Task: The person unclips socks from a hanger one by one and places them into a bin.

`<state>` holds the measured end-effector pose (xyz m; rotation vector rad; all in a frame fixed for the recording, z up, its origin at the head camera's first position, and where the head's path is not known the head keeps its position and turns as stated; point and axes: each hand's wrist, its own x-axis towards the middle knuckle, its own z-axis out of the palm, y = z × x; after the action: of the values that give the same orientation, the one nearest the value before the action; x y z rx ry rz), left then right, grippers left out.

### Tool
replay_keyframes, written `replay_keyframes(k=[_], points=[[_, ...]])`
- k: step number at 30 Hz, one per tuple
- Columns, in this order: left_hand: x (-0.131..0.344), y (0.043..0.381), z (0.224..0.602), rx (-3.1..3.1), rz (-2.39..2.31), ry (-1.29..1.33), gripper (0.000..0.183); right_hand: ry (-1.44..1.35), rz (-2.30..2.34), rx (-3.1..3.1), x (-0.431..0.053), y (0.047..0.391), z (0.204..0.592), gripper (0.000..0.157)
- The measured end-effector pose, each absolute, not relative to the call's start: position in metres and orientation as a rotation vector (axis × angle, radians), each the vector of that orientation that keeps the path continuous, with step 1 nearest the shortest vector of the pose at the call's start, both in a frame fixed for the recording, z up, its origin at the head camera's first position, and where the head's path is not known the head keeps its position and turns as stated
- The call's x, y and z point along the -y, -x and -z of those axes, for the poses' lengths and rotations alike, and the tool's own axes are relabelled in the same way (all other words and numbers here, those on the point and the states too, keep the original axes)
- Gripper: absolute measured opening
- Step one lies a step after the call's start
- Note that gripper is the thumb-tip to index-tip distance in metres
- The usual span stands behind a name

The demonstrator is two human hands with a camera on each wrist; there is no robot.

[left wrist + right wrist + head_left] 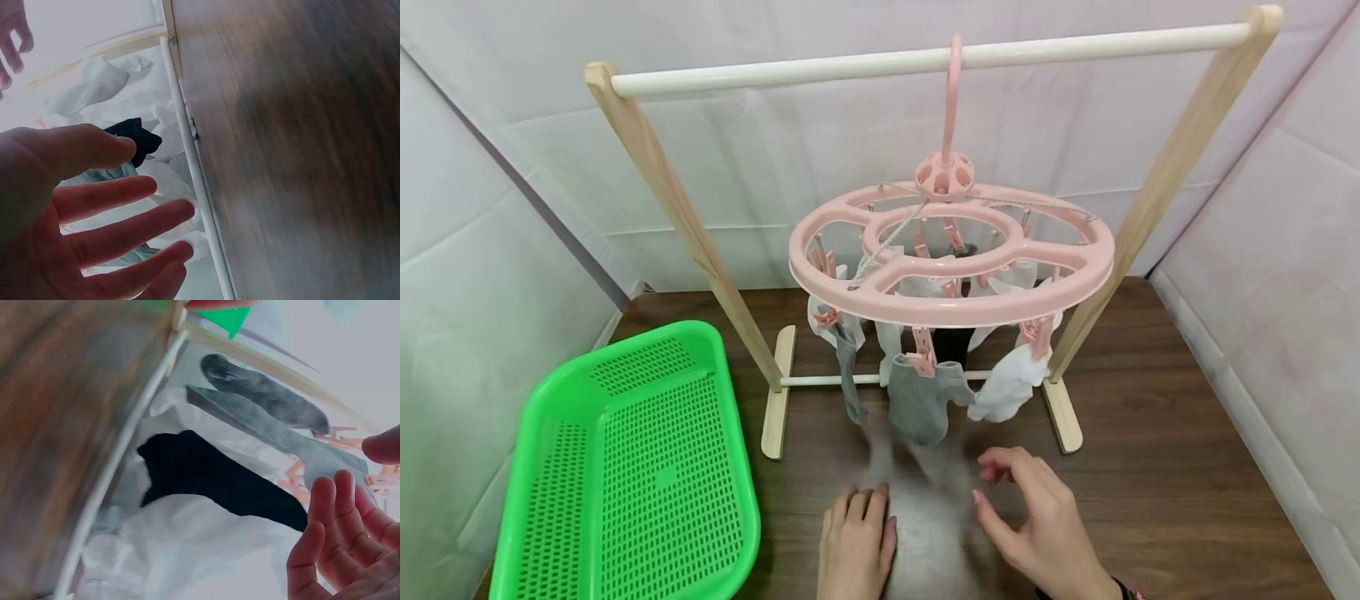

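Observation:
A pink oval clip hanger hangs by its hook from a white rod. Its clips hold several socks, among them a grey sock at the front, a darker grey sock to its left, a white sock on the right and a black sock further in. Below and in front of the grey sock is my left hand, its fingers extended and holding nothing. My right hand is below the white sock, fingers loosely bent, thumb apart, nothing between them.
A green plastic basket with mesh sides stands at the left on the dark wooden table. The wooden stand's slanted posts and feet frame the hanger, with a white rod across the top. White sheeting surrounds the table.

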<state>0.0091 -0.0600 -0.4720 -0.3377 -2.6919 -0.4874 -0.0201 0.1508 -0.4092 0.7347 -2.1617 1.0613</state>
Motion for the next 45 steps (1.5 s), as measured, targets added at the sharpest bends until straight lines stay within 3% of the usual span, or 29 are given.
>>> replay_keyframes(k=[15, 24, 27, 29, 38, 45], points=[[0.060, -0.004, 0.466, 2.631, 0.501, 0.351, 0.022, -0.790, -1.116, 2.060, -0.140, 0.047, 0.344, 0.049], [0.071, 0.010, 0.459, 2.473, 0.833, 0.408, 0.024, -0.822, -1.306, 2.104, -0.133, 0.061, 0.330, 0.050], [0.078, 0.018, 0.454, 2.489, 1.028, 0.418, 0.025, -0.842, -1.393, 2.114, -0.128, 0.065, 0.324, 0.061], [0.082, 0.024, 0.450, 2.500, 1.161, 0.418, 0.028, -0.844, -1.432, 2.118, -0.125, 0.068, 0.321, 0.066], [0.089, 0.047, 0.434, 2.409, 1.480, 0.479, 0.052, -0.845, -1.709, 2.147, -0.118, 0.077, 0.313, 0.064], [0.088, 0.061, 0.416, 2.330, 1.634, 0.556, 0.059, -0.791, -1.746, 2.228, -0.119, 0.079, 0.302, 0.068]])
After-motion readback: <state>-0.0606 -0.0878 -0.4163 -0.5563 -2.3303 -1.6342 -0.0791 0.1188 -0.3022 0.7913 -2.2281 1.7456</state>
